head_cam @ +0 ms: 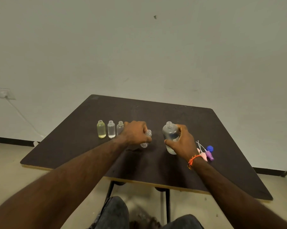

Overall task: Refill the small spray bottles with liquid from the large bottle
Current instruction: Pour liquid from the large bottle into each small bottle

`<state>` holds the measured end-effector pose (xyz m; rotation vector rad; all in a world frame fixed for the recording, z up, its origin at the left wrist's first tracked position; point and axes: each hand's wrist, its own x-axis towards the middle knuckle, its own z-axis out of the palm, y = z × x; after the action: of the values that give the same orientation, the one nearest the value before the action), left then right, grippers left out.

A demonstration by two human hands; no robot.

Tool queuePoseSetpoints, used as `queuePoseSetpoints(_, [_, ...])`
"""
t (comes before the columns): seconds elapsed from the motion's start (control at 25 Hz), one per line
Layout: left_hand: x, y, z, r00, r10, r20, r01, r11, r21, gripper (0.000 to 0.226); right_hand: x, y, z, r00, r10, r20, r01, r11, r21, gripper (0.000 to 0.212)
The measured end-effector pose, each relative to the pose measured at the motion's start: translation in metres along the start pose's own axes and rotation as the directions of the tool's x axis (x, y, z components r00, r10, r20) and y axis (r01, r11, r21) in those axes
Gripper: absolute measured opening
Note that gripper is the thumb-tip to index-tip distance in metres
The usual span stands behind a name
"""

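My right hand [183, 142] grips the large clear bottle [170, 133], which stands uncapped on the dark table [156, 166] with liquid low in it. My left hand [136, 132] is closed around a small clear bottle [146, 139], open-necked and upright, just left of the large one. Three more small uncapped bottles stand in a row to the left: a yellowish one [101, 129], a clear one [111, 129], and a third [120, 127] partly hidden behind my left hand.
Spray heads with thin tubes, pink [203, 154] and purple [210, 155], plus a blue cap [210, 148], lie on the table right of my right hand. The wall stands close behind the table. A socket and cable [2, 94] sit at the far left.
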<state>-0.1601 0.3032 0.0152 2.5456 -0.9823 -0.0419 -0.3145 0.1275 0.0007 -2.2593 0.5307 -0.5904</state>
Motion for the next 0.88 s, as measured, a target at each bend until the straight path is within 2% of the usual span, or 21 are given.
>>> queuePoseSetpoints(0.28, [-0.032, -0.011, 0.015, 0.988, 0.15, -0.034, -0.153, 0.985, -0.075, 0.039, -0.019, -0.012, -0.017, 0.974, -0.165, 0.152, 0.208, 0.922, -0.328, 0.078])
queuePoseSetpoints(0.44, [-0.03, -0.003, 0.025, 0.98, 0.187, -0.073, -0.185, 0.982, 0.033, 0.045, -0.017, -0.015, -0.017, 0.969, -0.186, 0.163, 0.244, 0.824, -0.512, 0.084])
queuePoseSetpoints(0.88, [-0.02, -0.008, 0.026, 0.979, 0.193, -0.059, -0.189, 0.98, 0.07, 0.053, -0.009, -0.014, -0.008, 0.956, -0.208, 0.208, 0.293, 0.728, -0.619, 0.086])
